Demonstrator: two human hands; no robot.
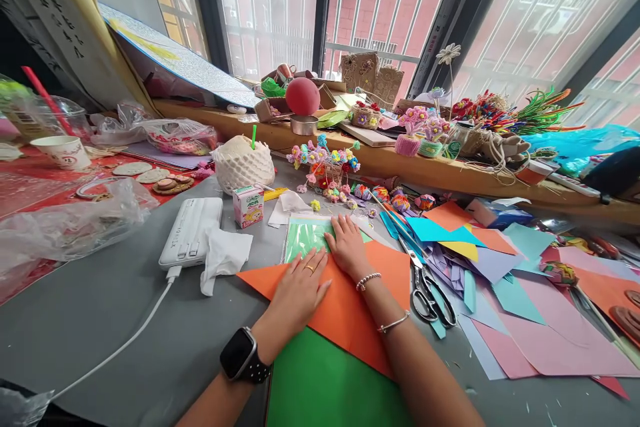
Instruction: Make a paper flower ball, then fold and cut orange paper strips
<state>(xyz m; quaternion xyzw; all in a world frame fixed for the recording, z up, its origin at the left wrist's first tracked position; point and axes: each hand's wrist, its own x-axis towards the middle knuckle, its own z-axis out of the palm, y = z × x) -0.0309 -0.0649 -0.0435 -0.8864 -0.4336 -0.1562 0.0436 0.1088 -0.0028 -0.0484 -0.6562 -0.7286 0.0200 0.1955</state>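
My left hand (300, 283), with a ring and a black watch, rests flat on a folded orange sheet of paper (363, 317). Beside it, my right hand (346, 248) also lies flat with its fingers stretched out, near the paper's upper edge. The orange paper has a pointed corner toward the left and lies over a green sheet (325, 387). A clear plastic packet with green paper (305, 240) shows just beyond my fingertips. Black-handled scissors (433, 297) lie to the right of the orange paper.
A white power bank (193, 230) with a cable and a crumpled tissue (227, 257) are at left. Behind stand a small carton (249, 207), a netted coconut (243, 163) and crocheted flowers (325, 163). Coloured paper scraps (545, 320) cover the right side. Crafts line the windowsill.
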